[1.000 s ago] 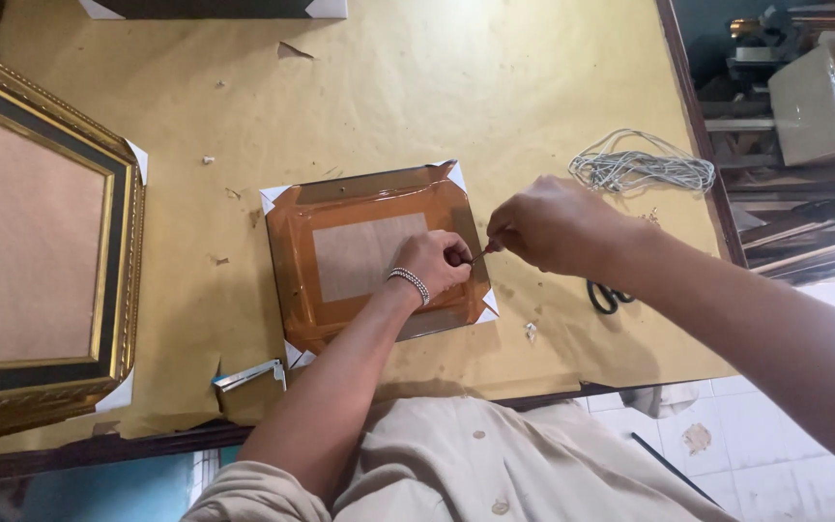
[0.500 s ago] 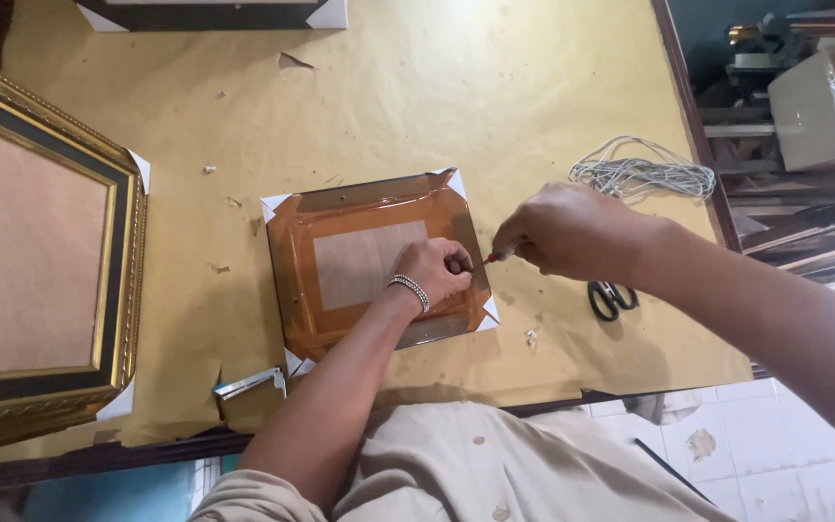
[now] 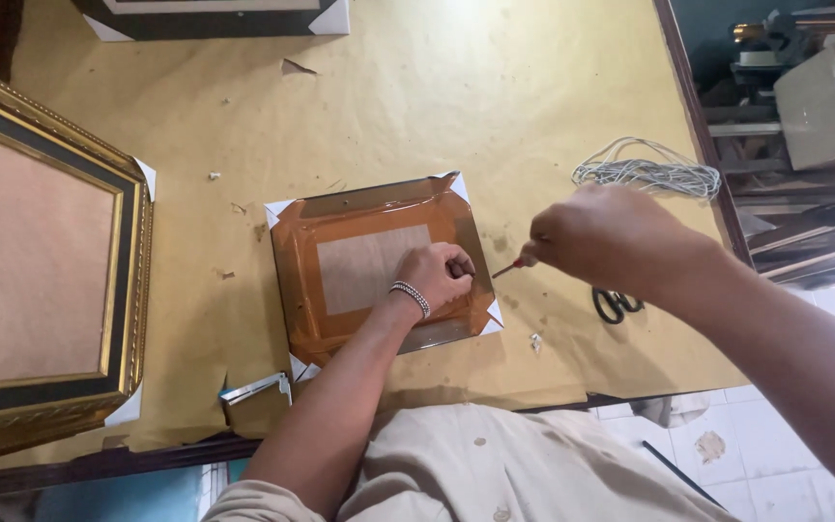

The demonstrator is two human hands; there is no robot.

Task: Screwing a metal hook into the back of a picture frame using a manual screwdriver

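Your left hand (image 3: 437,277) rests closed on the back of the small frame (image 3: 379,266), fingers curled down against its right rim near the middle of that edge, a beaded bracelet (image 3: 411,298) at the wrist. The small frame lies face down near the middle of the counter (image 3: 456,106), wrapped in brown glossy tape with a paler rectangle of backing showing in its centre and white corner protectors at its four corners. Your right hand (image 3: 601,237) hovers just right of the frame, closed around a thin tool with a red handle (image 3: 512,267), whose tip points left toward your left fingers at the frame's edge; whether the tip touches the frame you cannot tell. Beyond your right hand, further from you, a coil of pale cord (image 3: 647,174) lies on the brown paper that covers the counter. A pair of black-handled scissors (image 3: 616,304) sits partly hidden under your right wrist. On the left, a large gilt frame (image 3: 45,280) lies face down with its brown backing up, well apart from the small one. A dark frame with white corners (image 3: 215,17) lies at the far edge. Near you, by the counter's edge, a small metal tool (image 3: 255,389) rests on the torn paper.
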